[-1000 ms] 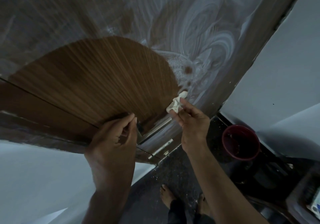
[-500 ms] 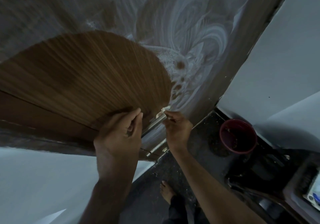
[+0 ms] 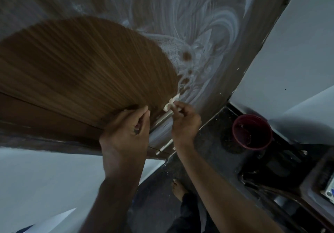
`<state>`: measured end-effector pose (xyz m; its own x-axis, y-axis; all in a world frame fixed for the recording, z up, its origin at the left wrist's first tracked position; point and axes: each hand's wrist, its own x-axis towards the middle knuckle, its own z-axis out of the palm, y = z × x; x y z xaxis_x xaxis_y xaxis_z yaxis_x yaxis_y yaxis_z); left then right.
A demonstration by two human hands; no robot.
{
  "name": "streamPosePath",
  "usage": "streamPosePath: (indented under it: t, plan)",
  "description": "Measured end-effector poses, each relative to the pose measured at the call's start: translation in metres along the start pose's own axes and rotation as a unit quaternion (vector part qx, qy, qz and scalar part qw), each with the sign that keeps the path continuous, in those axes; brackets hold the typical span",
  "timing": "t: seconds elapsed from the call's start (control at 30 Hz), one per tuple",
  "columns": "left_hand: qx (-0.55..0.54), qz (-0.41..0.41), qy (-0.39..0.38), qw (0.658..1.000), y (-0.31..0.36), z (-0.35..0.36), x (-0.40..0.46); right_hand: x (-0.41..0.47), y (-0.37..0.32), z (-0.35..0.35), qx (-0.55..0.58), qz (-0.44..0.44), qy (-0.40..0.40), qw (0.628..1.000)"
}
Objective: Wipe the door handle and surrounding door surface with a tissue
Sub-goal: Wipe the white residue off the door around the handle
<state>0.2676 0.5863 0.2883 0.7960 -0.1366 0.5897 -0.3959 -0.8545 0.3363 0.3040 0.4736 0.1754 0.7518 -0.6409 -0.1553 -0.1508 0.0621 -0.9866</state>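
Observation:
The wooden door (image 3: 75,66) shows a clean brown patch on the left and white swirled smears (image 3: 213,39) on the right. A metal bar handle (image 3: 162,120) runs diagonally at the door's lower part. My right hand (image 3: 186,122) pinches a small crumpled white tissue (image 3: 170,102) against the door just above the handle's upper end. My left hand (image 3: 126,135) is curled around the handle's lower part, its fingers hiding that section.
A dark red bucket (image 3: 252,132) stands on the dark speckled floor (image 3: 207,142) to the right. Pale walls (image 3: 289,52) flank the door frame. My bare foot (image 3: 178,187) is below, near the threshold. Dark clutter sits at the lower right.
My right hand dropped with the tissue from the smeared surface down to the handle's upper end. My left hand stayed on the handle. The view shifted slightly.

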Motion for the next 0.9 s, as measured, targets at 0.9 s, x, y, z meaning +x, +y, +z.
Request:
streamPosePath:
  t: [0.9]
  plan:
    - [0.002,-0.032,-0.031,0.999,0.000,-0.009,-0.008,0.026,-0.053,-0.002,0.056,-0.144,0.095,0.983]
